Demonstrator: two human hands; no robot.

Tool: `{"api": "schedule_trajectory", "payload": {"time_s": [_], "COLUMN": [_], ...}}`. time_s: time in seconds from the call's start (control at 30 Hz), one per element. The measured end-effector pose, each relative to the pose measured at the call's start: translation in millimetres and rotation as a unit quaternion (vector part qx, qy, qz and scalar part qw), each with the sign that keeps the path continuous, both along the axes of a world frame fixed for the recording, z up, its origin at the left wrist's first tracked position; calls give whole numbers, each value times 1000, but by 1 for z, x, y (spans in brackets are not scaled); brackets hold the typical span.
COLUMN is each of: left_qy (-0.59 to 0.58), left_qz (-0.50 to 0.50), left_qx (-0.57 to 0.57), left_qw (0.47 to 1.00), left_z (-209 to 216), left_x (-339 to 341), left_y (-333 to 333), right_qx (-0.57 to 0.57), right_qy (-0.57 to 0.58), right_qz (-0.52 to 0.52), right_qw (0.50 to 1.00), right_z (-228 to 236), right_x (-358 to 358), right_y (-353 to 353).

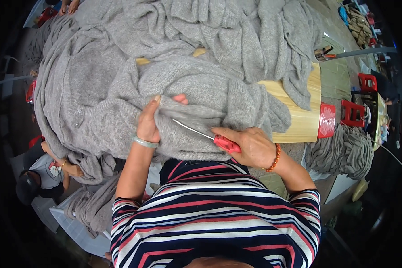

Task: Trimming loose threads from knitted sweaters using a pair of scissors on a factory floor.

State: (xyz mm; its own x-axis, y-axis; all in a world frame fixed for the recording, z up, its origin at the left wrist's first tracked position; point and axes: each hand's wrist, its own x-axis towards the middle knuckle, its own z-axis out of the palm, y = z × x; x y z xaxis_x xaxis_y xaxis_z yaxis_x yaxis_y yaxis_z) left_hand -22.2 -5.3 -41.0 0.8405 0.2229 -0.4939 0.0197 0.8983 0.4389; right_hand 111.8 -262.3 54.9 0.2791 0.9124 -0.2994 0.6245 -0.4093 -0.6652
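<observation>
Gathered grey knitwear (pixel 187 82) lies heaped on the wooden table before me. My left hand (pixel 148 121), with a pale bangle at the wrist, is closed on a fold of it. The thumb lies on top, and a fingertip shows beyond the fold; the other fingers are hidden in the cloth. My right hand (pixel 254 145), wearing a bead bracelet, closes round a red-handled tool with a thin metal shaft (pixel 228 144), forefinger stretched along it. The shaft points up and left to the knit near my left hand. Its tip is too small to make out.
More grey knitwear (pixel 236 31) covers the table's far side. Bare wood (pixel 299 127) shows at the right, beside a red stool (pixel 327 120). Folded knits (pixel 339 152) are stacked right. At the left, a person (pixel 44 172) touches the cloth, near a pale bin (pixel 71 225).
</observation>
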Motion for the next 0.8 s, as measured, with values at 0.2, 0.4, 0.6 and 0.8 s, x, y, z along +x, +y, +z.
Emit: {"api": "schedule_trajectory", "payload": {"time_s": [0.2, 0.4, 0.6, 0.8], "left_qy": [96, 123, 21, 44], "left_qz": [23, 51, -105, -370], "left_qx": [96, 83, 409, 787], "left_qw": [990, 988, 906, 493], "left_z": [-7, -18, 4, 43], "left_x": [-11, -11, -40, -88], "left_y": [-4, -5, 1, 12], "right_qx": [-13, -22, 31, -57], "right_qy": [-34, 39, -3, -11], "right_qz": [38, 73, -4, -16], "right_qw": [999, 996, 999, 998], "right_z": [2, 16, -2, -4], "right_x": [5, -1, 12, 11], "right_y": [0, 1, -18, -32]}}
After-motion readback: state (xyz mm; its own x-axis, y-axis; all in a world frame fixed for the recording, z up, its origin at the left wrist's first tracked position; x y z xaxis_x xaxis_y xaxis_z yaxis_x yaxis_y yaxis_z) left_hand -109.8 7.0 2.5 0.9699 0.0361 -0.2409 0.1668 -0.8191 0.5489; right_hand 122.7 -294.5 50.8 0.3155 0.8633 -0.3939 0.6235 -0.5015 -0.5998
